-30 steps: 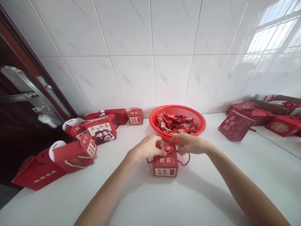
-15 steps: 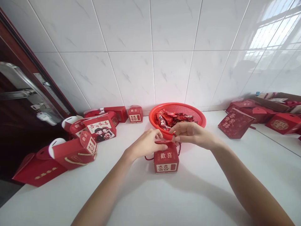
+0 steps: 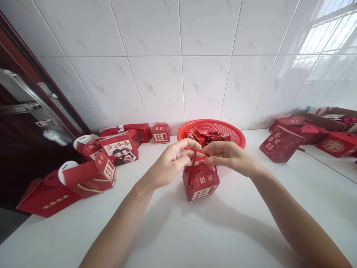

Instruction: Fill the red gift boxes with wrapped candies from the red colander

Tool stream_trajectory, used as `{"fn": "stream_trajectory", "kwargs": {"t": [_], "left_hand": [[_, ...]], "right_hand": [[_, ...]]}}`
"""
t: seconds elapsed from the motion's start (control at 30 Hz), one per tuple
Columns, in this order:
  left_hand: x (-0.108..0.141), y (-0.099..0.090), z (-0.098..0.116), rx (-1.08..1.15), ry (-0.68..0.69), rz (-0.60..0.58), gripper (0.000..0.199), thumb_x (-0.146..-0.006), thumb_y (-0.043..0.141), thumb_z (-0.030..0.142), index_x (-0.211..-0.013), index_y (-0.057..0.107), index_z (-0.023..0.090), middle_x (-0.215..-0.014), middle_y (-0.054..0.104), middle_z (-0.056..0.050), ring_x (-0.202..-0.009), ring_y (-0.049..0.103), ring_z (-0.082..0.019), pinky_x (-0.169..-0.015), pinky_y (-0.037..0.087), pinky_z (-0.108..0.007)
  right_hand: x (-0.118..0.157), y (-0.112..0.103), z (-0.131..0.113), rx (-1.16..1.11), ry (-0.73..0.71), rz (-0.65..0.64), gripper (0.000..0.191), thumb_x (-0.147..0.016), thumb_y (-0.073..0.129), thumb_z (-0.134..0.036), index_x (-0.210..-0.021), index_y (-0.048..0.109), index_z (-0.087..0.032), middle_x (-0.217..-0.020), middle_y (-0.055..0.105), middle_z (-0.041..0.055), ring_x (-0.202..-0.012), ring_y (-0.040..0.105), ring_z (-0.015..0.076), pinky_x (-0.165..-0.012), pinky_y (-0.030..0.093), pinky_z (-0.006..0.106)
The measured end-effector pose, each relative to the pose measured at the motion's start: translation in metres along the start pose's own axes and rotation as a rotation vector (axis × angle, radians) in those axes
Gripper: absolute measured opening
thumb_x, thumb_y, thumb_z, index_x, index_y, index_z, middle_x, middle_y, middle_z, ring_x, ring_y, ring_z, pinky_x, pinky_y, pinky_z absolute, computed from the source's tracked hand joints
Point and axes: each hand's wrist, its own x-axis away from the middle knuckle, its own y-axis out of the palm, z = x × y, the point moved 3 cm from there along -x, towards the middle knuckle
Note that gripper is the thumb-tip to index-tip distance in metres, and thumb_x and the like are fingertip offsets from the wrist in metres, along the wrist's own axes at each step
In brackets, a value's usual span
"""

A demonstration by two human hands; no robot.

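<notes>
- Red box [image 3: 205, 184]: in front of the perforated basket [image 3: 242, 144], turned at an angle beneath both hands; whether its base rests fully on the white table [image 3: 167, 234] is unclear.
- Left hand [image 3: 173, 162]: thumb and fingers curled close around the dark red cord [image 3: 191, 172] at the box's top; whether they are clamped on it is not discernible.
- Right hand [image 3: 230, 158]: thumb and forefinger drawn near each other over the top edge (the pinched part, if any, is hidden).
- Handling, as judged: one hand should steady the top while the other works the cord, since a light carton would probably twist under an uneven pull.
- Cord: best drawn gently and kept from snagging between the panels.
- Panels: pressure is better spread along the folds; a hard pinch could crease the printed card.
</notes>
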Motion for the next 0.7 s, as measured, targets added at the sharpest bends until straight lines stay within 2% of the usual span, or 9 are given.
{"fn": "stream_trajectory", "kwargs": {"t": [0.2,0.33,0.43,0.57,0.7], "left_hand": [[-0.001,0.005,-0.006,-0.089,0.075,0.044,0.026,-0.087,0.048,0.012,-0.108,0.06,0.021,-0.122,0.066,-0.006,-0.12,0.062,-0.026,-0.098,0.054,-0.04],[0.0,0.01,-0.009,-0.148,0.097,0.068,0.031,-0.088,0.045,0.01,-0.112,0.06,0.023,-0.134,0.057,-0.005,-0.13,0.055,-0.025,-0.097,0.054,-0.034],[0.001,0.017,-0.009,-0.082,0.083,0.014,0.033,-0.089,0.047,0.013,-0.118,0.057,0.024,-0.135,0.058,-0.005,-0.129,0.056,-0.024,-0.097,0.054,-0.034],[0.003,0.026,-0.005,0.076,0.046,-0.09,0.033,-0.093,0.051,0.023,-0.126,0.053,0.024,-0.131,0.062,-0.007,-0.125,0.058,-0.024,-0.103,0.05,-0.037],[0.003,0.029,-0.005,0.168,0.021,-0.167,0.036,-0.098,0.048,0.034,-0.132,0.048,0.024,-0.124,0.067,-0.008,-0.121,0.061,-0.026,-0.102,0.049,-0.04]], "right_hand": [[0.0,0.005,0.0,-0.028,0.014,0.089,0.035,-0.082,0.076,-0.036,-0.109,0.064,-0.018,-0.084,0.071,0.0045,-0.079,0.067,0.0182,-0.073,0.053,0.032],[0.001,0.011,-0.002,0.029,0.033,0.145,0.037,-0.079,0.077,-0.04,-0.104,0.06,-0.019,-0.073,0.068,0.0014,-0.071,0.066,0.0179,-0.067,0.052,0.032],[0.002,0.016,-0.002,0.101,0.055,0.219,0.035,-0.077,0.076,-0.038,-0.097,0.054,-0.021,-0.065,0.064,-0.0017,-0.065,0.063,0.0171,-0.06,0.049,0.03],[0.005,0.023,-0.003,0.28,0.029,0.325,0.02,-0.078,0.069,-0.031,-0.078,0.052,-0.021,-0.065,0.061,-0.0014,-0.061,0.055,0.0141,-0.053,0.041,0.026],[0.007,0.027,-0.005,0.41,0.055,0.296,0.023,-0.079,0.059,-0.027,-0.06,0.051,-0.019,-0.059,0.055,-0.0011,-0.055,0.046,0.0107,-0.051,0.034,0.026]]}}
